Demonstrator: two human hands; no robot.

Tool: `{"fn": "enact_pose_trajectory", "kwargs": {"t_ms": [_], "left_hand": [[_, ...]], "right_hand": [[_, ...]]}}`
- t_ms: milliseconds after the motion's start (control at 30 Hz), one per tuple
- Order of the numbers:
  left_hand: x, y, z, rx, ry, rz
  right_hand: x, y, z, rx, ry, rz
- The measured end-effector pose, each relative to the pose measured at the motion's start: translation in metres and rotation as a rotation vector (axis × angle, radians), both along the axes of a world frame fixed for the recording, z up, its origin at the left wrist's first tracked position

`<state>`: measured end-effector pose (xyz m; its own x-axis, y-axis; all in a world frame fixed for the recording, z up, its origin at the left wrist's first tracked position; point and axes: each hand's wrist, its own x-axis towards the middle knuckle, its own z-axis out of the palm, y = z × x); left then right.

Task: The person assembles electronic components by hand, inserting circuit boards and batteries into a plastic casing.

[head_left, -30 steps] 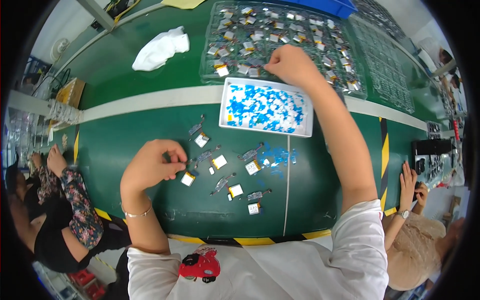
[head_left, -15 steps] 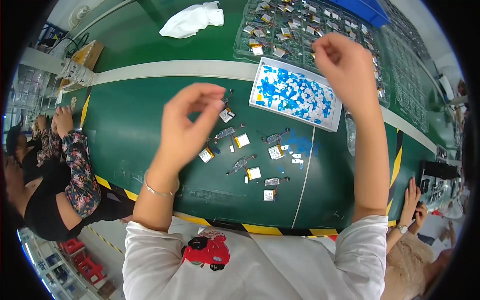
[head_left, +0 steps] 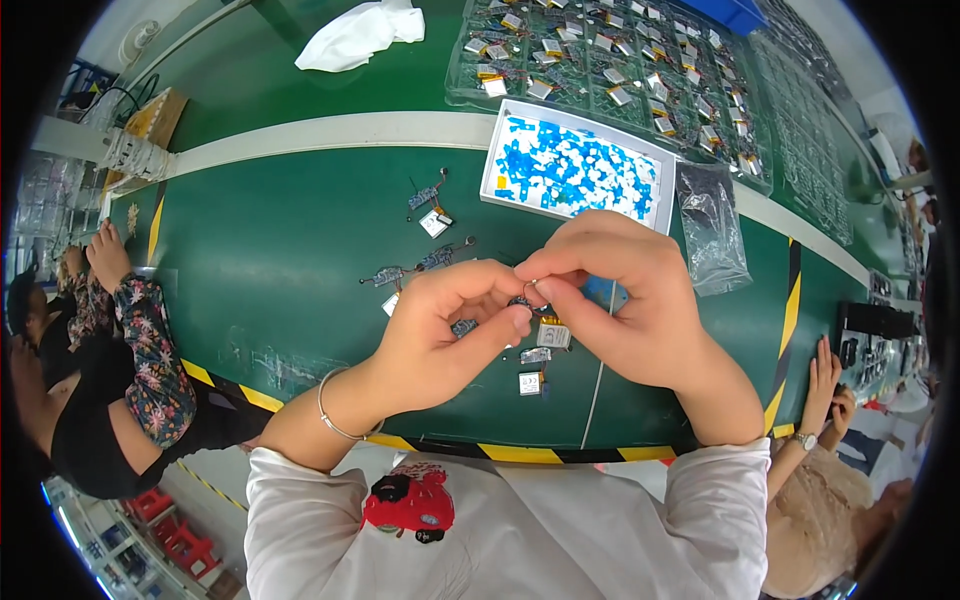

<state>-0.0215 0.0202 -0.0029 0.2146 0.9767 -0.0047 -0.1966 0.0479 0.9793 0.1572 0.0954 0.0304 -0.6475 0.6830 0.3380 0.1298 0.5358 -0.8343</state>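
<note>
A person's left hand [head_left: 450,325] is pinching a small dark part [head_left: 519,302] above the green table [head_left: 290,310]; the right hand's [head_left: 630,300] thumb and forefinger are gripping a thin wire [head_left: 530,285] beside it, seemingly two-handed wire handling, calling next for steady fingertips.

Bright, even light — glints on the plastic bag [head_left: 718,250] — while the fisheye bends edges into black corners.
</note>
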Motion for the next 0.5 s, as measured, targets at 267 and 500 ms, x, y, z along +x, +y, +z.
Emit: {"fn": "enact_pose_trajectory", "kwargs": {"t_ms": [267, 500], "left_hand": [[-0.006, -0.002, 0.004, 0.067, 0.105, 0.014], [-0.005, -0.005, -0.002, 0.144, 0.123, 0.079]], "right_hand": [[-0.016, -0.012, -0.028, -0.276, 0.23, -0.018], [-0.021, -0.019, -0.035, -0.017, 0.216, -0.019]]}}
